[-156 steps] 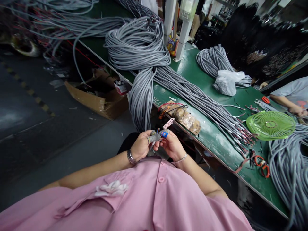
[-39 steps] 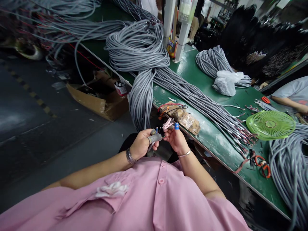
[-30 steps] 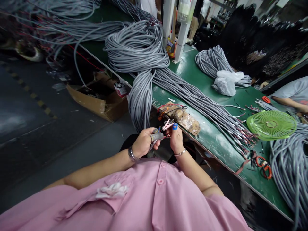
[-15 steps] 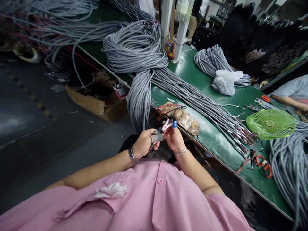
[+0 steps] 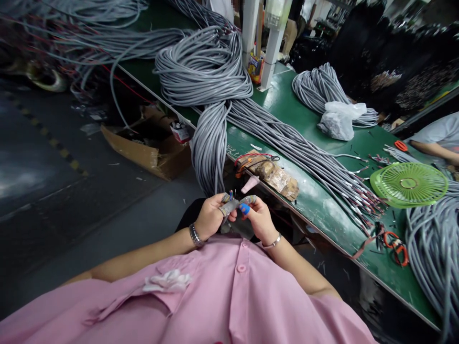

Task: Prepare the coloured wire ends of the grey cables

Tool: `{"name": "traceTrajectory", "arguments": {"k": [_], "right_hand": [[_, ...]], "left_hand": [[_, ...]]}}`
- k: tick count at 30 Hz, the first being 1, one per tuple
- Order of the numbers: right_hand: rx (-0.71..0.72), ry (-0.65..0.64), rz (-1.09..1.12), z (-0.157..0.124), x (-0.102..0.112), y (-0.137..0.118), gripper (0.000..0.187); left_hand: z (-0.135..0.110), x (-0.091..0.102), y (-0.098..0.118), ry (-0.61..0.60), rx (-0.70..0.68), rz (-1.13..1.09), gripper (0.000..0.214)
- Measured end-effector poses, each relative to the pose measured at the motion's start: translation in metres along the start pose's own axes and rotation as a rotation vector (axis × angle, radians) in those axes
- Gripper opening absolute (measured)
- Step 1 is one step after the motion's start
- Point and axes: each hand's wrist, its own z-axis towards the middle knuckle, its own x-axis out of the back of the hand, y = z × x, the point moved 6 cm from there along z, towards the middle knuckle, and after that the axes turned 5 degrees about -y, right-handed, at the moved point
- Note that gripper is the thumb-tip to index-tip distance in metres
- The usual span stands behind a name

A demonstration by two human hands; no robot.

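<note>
My left hand is closed around a short length of grey cable, just in front of my shirt. Thin coloured wires stick up beside its fingers. Opposite it, my right hand pinches at the cable's other side, its thumb wrapped in blue tape and another finger in a greyish-yellow wrap. Just beyond the right fingers shows a pale pink piece; I cannot make out what it is or whether it is held. The fingers hide the exact grip on the cable.
Grey cable coils and a long cable bundle lie on the green table. A taped cardboard block sits at its near edge. Right are a green fan, orange-handled scissors and a person's arm. A cardboard box stands left.
My right hand has turned inward, its blue-taped thumb coming down and left onto the cable. The pink pieces that were at its fingertips now show as one piece beyond them.
</note>
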Motion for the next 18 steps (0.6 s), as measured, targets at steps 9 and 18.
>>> {"name": "traceTrajectory", "arguments": {"k": [9, 18], "right_hand": [[-0.043, 0.061, 0.021, 0.006, -0.005, 0.002, 0.021], [-0.027, 0.047, -0.047, 0.013, -0.013, -0.003, 0.024]], "left_hand": [[0.002, 0.001, -0.005, -0.200, 0.107, 0.101, 0.020], [0.000, 0.013, -0.009, 0.026, 0.007, -0.049, 0.022]]}}
